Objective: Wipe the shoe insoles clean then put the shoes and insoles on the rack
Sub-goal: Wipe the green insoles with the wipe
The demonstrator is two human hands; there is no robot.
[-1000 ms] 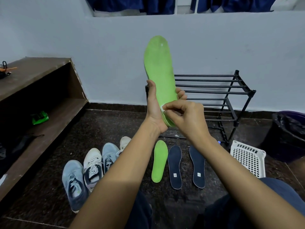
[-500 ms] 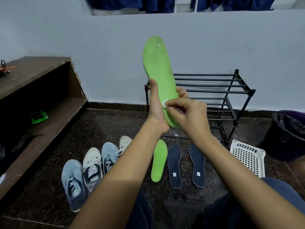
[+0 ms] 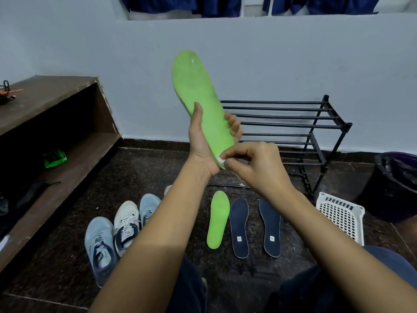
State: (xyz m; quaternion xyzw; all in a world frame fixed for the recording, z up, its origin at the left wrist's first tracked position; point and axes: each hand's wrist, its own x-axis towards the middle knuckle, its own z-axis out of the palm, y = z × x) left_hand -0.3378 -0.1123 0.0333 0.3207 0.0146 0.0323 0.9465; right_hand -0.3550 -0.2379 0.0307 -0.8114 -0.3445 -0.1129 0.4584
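Two hands share one insole [image 3: 198,91]: your left hand [image 3: 203,145] grips it near the heel, thumb along one edge and fingers curled round the other, toe up. Your right hand [image 3: 255,168] pinches a white wipe [image 3: 220,159] against the heel end, just beside your left palm. Below the grip lie floor insoles [image 3: 239,227], with shoes [image 3: 126,224] lower left and the rack [image 3: 293,125] behind.

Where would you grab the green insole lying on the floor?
Take the green insole by its near end, from above: it lies flat and thin, that end has bare floor around it, while a dark insole lies close along its right edge.
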